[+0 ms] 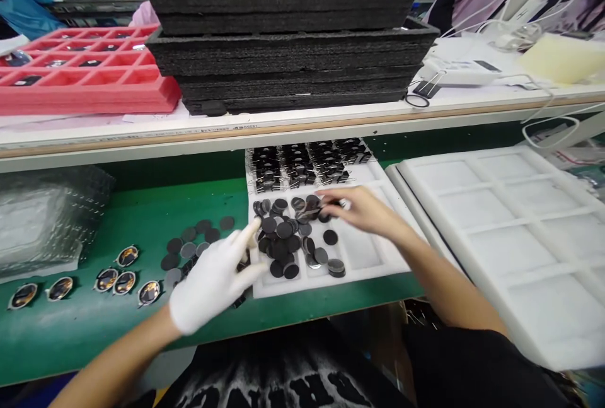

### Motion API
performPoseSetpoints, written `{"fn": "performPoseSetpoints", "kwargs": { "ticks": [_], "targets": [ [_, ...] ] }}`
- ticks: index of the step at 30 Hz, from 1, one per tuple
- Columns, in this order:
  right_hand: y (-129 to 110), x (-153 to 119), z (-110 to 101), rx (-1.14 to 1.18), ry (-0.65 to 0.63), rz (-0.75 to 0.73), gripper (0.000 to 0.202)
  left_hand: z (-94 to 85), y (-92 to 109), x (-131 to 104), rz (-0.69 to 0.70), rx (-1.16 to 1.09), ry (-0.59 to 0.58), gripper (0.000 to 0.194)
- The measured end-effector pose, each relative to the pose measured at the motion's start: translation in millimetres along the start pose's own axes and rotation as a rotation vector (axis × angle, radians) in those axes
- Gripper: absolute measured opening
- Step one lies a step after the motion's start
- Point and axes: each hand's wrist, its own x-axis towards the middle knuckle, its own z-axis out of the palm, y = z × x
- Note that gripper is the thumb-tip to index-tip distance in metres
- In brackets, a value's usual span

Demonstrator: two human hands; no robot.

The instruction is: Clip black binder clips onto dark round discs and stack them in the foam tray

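My left hand (215, 279), in a white glove, reaches to the left edge of the white foam tray (392, 256), thumb and fingers apart. Small dark items show behind its thumb, partly hidden. Dark round discs (278, 247) lie heaped in the tray's near compartments. Over them, my bare right hand (362, 209) has its fingertips pinched together among dark pieces; motion blur hides what is between them. Rows of black binder clips (307, 165) fill the tray's far part. More dark discs (188, 249) are scattered on the green table beside my left hand.
Several round framed pieces with amber-brown lenses (124, 283) lie at left, near stacked clear plastic trays (42, 219). More white foam trays (510, 238) stand at right. A shelf (283, 127) crosses ahead, bearing black foam sheets (293, 67) and a red compartment tray (94, 99).
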Motion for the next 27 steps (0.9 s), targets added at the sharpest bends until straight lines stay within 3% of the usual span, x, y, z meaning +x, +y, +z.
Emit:
{"fn": "performPoseSetpoints", "kwargs": {
  "ticks": [2, 4, 6, 9, 14, 21, 27],
  "targets": [
    [43.7, 1.7, -41.0, -0.256, 0.242, 0.026, 0.031, 15.2, -13.6, -38.8, 0.128, 0.047, 0.178, 0.049],
    [91.7, 5.4, -77.5, -0.443, 0.359, 0.097, 0.031, 36.6, -31.1, -76.1, 0.289, 0.129, 0.310, 0.045],
    [133.6, 11.9, -100.6, -0.529, 0.355, 0.156, 0.032, 60.0, -45.8, -104.1, 0.340, 0.248, 0.332, 0.041],
    [172.7, 25.3, -105.4, -0.567, 0.282, 0.165, 0.032, 88.0, -54.9, -123.7, 0.370, 0.342, 0.305, 0.039],
    [189.9, 40.9, -84.4, -0.571, 0.248, 0.132, 0.032, 104.3, -53.2, -123.3, 0.317, 0.407, 0.302, 0.043],
    [190.5, 39.3, -87.3, -0.526, 0.275, 0.099, 0.031, 110.3, -58.5, -128.3, 0.285, 0.458, 0.291, 0.038],
    [187.1, 47.3, -71.4, -0.512, 0.269, 0.093, 0.030, 114.5, -62.8, -128.4, 0.289, 0.479, 0.278, 0.034]
  ]
}}
